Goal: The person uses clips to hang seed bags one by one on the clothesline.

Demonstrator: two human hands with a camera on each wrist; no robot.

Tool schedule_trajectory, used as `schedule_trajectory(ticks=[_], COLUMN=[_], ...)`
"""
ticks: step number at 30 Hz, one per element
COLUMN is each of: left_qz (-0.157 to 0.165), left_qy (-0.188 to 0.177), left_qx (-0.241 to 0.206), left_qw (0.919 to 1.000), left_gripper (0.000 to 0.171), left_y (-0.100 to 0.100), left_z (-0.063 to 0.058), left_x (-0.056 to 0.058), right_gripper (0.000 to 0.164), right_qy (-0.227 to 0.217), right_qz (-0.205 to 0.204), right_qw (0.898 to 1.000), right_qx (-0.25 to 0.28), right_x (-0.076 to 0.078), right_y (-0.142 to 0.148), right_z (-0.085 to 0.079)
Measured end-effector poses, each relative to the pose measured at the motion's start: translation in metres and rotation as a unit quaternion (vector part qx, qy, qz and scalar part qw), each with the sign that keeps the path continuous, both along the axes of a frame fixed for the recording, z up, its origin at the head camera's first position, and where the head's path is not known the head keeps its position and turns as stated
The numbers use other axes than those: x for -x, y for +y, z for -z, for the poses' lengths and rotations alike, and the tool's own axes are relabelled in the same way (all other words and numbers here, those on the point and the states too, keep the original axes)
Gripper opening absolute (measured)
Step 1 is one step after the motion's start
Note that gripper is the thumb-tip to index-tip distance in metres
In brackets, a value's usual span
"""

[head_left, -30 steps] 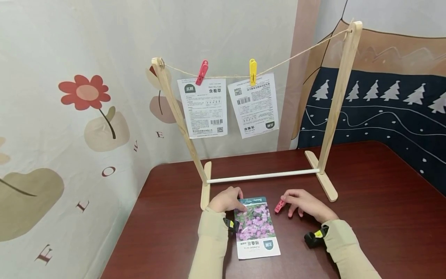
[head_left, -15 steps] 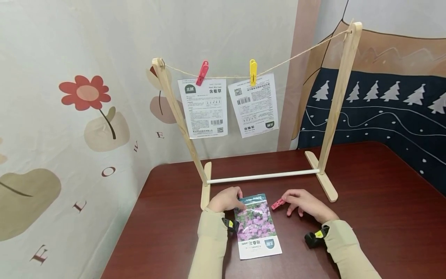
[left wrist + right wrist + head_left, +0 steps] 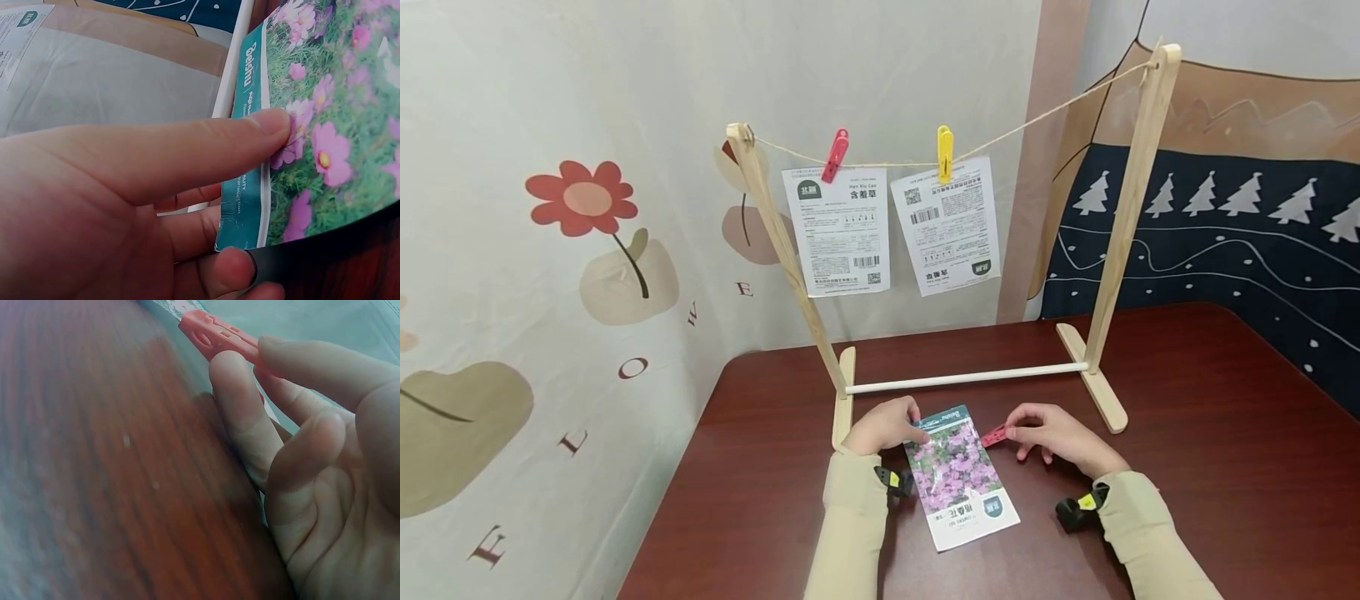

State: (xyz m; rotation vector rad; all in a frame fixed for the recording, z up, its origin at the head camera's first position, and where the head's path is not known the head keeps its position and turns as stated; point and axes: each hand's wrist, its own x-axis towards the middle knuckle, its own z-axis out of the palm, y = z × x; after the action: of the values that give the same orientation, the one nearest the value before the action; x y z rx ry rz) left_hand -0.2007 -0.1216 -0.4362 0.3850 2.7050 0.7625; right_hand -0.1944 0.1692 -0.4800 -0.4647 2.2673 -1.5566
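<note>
My left hand [image 3: 886, 427] pinches the top left corner of a seed packet [image 3: 962, 479] with pink flowers on its front. In the left wrist view the thumb lies over the picture of the packet [image 3: 331, 150] and the other fingers are behind its teal top strip. My right hand [image 3: 1060, 435] pinches a red clothespin [image 3: 994, 435] between thumb and fingers. The clothespin's tip points left, at the packet's right edge; whether they touch is hard to tell. In the right wrist view the clothespin [image 3: 215, 337] sits at the fingertips.
Behind the hands stands a wooden frame [image 3: 1123, 208] with a sagging string [image 3: 1052, 112] and a white crossbar [image 3: 966, 379]. A red clothespin [image 3: 835, 156] and a yellow clothespin [image 3: 945, 154] hold two white printed packets [image 3: 842, 242] on the string. The dark red table [image 3: 760, 500] lies underneath.
The packet has turned, its lower end swinging right and its top lifting slightly. The clothespin in my right hand has swung from pointing downward to pointing left, closer to the packet.
</note>
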Motion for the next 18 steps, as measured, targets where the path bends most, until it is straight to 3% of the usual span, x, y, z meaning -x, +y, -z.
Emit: schedule_trajectory(ticks=[18], left_qz=[0.004], left_qy=[0.003], left_qx=[0.001], left_qw=[1.0000], left_gripper=[0.026], left_y=[0.0010], left_z=[-0.0005], left_x=[0.0004], right_gripper=[0.023], right_qy=[0.002], right_qz=[0.013], right_qw=[1.000], right_qx=[-0.004], right_x=[-0.0026], right_y=[-0.0035], right_z=[-0.0041])
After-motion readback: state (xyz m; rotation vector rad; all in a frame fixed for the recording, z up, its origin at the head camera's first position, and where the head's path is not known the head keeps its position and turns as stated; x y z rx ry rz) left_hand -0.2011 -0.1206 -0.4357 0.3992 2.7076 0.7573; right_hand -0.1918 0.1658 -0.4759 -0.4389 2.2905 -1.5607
